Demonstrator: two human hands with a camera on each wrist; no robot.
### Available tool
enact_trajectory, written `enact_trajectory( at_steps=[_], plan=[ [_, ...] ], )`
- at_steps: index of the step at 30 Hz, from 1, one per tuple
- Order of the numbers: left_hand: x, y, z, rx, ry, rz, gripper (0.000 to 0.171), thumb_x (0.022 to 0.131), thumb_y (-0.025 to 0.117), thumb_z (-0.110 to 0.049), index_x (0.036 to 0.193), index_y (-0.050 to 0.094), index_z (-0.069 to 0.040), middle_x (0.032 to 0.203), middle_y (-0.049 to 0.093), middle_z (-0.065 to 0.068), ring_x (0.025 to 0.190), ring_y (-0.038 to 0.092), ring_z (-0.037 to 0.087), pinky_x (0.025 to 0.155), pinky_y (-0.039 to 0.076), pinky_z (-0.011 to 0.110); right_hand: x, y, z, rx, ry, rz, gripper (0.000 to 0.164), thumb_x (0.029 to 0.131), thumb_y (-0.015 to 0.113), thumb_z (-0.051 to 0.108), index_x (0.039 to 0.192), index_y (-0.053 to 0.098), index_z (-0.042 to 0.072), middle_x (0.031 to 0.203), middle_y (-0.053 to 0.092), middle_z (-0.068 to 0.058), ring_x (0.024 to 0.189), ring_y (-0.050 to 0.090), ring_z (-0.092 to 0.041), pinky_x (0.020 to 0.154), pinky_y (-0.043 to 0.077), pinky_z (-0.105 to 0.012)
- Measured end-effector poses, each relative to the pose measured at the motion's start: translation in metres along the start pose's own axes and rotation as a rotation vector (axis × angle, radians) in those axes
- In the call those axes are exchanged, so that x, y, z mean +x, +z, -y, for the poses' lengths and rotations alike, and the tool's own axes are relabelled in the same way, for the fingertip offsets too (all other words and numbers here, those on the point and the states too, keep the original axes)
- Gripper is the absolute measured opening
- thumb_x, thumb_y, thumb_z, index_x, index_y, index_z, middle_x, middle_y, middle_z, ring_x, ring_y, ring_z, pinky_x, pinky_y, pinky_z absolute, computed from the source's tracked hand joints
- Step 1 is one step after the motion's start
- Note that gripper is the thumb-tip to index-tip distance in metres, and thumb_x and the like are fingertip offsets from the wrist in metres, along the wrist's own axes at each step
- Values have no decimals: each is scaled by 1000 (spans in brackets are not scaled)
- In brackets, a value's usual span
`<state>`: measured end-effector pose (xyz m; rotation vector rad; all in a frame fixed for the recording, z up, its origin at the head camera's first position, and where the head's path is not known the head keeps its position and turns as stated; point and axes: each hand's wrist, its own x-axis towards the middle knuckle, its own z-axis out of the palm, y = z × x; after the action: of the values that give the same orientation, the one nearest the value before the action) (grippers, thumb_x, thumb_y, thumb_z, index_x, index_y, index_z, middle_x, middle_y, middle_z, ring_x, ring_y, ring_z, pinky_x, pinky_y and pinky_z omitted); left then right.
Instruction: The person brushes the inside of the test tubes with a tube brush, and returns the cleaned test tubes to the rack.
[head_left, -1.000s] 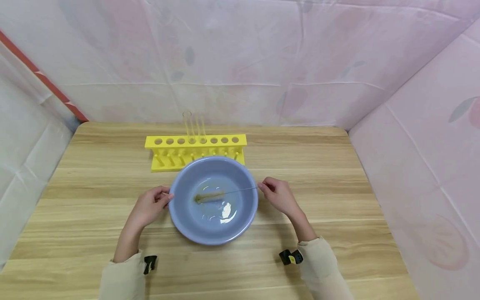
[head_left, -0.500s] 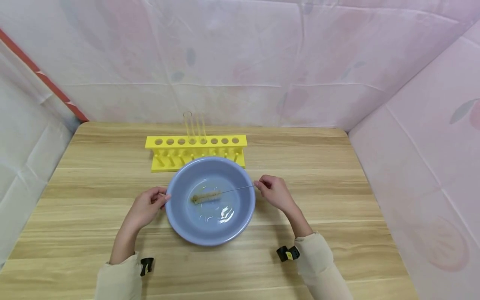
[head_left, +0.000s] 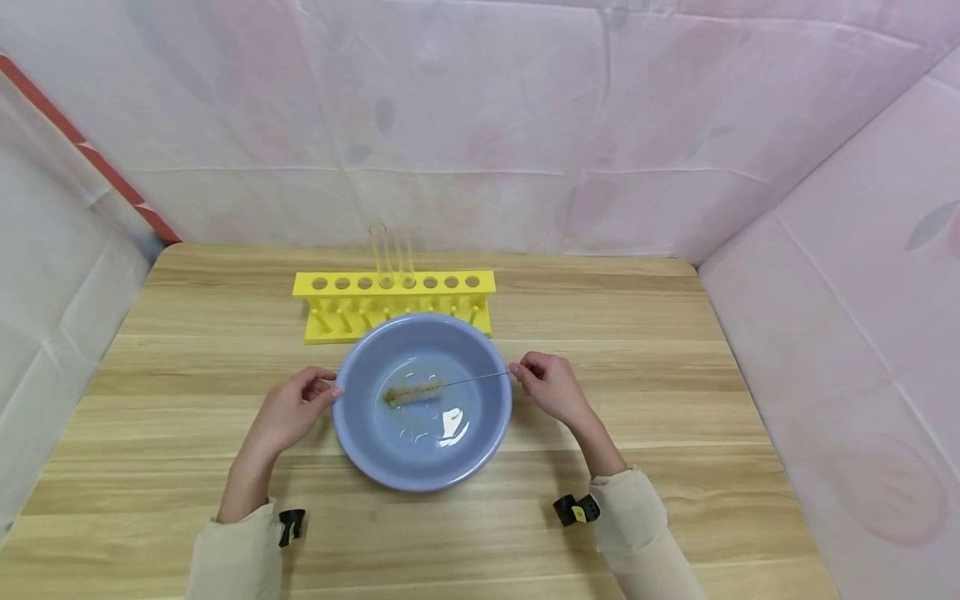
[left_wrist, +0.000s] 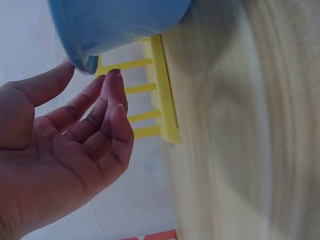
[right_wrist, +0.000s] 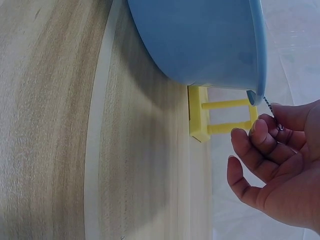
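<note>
A round blue plastic basin [head_left: 358,421] with shallow water stands on the wooden table. In it lies a test tube brush [head_left: 415,392], its tan bristles in the water and its thin wire stem reaching over the right rim. My right hand [head_left: 551,390] pinches the looped end of that twisted wire [right_wrist: 271,108] between thumb and index finger just outside the rim. The other fingers are loosely curled. At the left rim my left hand [head_left: 288,412] holds the basin's edge, thumb [left_wrist: 52,82] on the rim and fingertips just below it.
Behind the basin stands a yellow test tube rack [head_left: 330,292], its front partly hidden by the basin. Two clear test tubes [head_left: 384,260] stand upright in its middle holes. A patterned cloth wall [head_left: 480,208] closes off the table's back edge.
The basin, both hands and the brush have shifted slightly left overall since a second ago, with little movement in the last half second. Both grips look the same.
</note>
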<state>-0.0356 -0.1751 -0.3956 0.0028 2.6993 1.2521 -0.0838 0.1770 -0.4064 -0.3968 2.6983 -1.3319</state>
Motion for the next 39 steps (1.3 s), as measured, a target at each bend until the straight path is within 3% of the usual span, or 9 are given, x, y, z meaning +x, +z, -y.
enact_trajectory(
  at_steps=[10,15,19,25,28,34,39],
  plan=[
    [23,-20,-30,50,56,-70,33,93,54,-19,112,56,8,96,60,20,89,56,32,76,46,45,0,0,0,4,-9,-5,22,88,60,10,70,59,-2,53,48,0,46,41,-8,42,32,-23],
    [45,-29,-56,29,122,-119,34,93,54,-20,115,56,7,96,59,19,91,56,33,76,46,44,0,0,0,6,-12,-4,22,88,60,10,70,59,-2,52,48,0,45,40,-7,41,32,-22],
    [68,-31,-71,-2,122,-153,36,93,55,-20,117,55,6,99,59,20,94,55,33,78,45,44,0,0,1,0,-14,-8,22,88,60,10,68,59,0,52,48,1,45,40,-6,41,31,-22],
    [100,-23,-72,-63,37,-194,34,92,56,-19,116,55,4,103,59,20,96,53,32,81,44,42,-1,0,1,-8,-16,-10,23,88,60,11,67,58,2,52,48,1,45,40,-6,41,31,-21],
    [111,-18,-70,-57,8,-169,35,91,56,-18,118,54,5,106,58,20,98,53,32,83,44,42,-1,0,2,-4,-16,-4,23,89,60,11,68,58,2,52,49,-1,45,40,-6,41,32,-21],
    [122,-15,-72,-5,1,-105,38,92,55,-18,123,50,4,114,56,19,107,50,32,88,41,45,-3,0,2,-2,-25,-7,23,88,60,9,68,59,0,52,50,-3,45,40,-6,42,32,-22],
    [127,-12,-72,-5,20,-143,30,90,58,-13,113,56,4,110,58,19,106,52,33,87,42,44,-4,1,1,4,-15,-8,22,88,60,8,68,58,-1,52,48,0,45,40,-6,41,32,-22]
  ],
)
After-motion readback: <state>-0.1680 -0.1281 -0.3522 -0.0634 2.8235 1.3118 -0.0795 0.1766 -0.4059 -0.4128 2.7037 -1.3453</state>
